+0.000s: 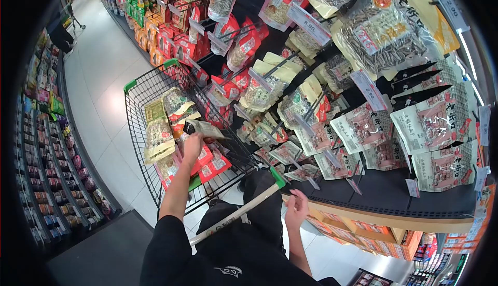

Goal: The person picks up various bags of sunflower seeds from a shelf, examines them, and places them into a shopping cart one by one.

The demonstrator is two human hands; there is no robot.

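Observation:
My left hand (193,147) reaches into the shopping cart (137,146), fingers closed on the edge of a pale snack bag (206,128) with a dark top. Other snack bags lie around it in the cart: a clear-fronted one (157,133) on the left, another (176,101) at the far end, and red ones (214,165) beneath my wrist. Nothing is in my right hand (296,208), which hangs beside the cart handle (241,210) near the shelf edge, its fingers loosely bent and apart.
Right of the cart, a display rack holds hanging bags of seeds (384,31) and pink-and-white packets (430,120) with price tags (369,90). Red packages (181,42) line the shelves ahead. Along the left stands another stocked shelf (49,156). A person (61,34) is farther down the aisle.

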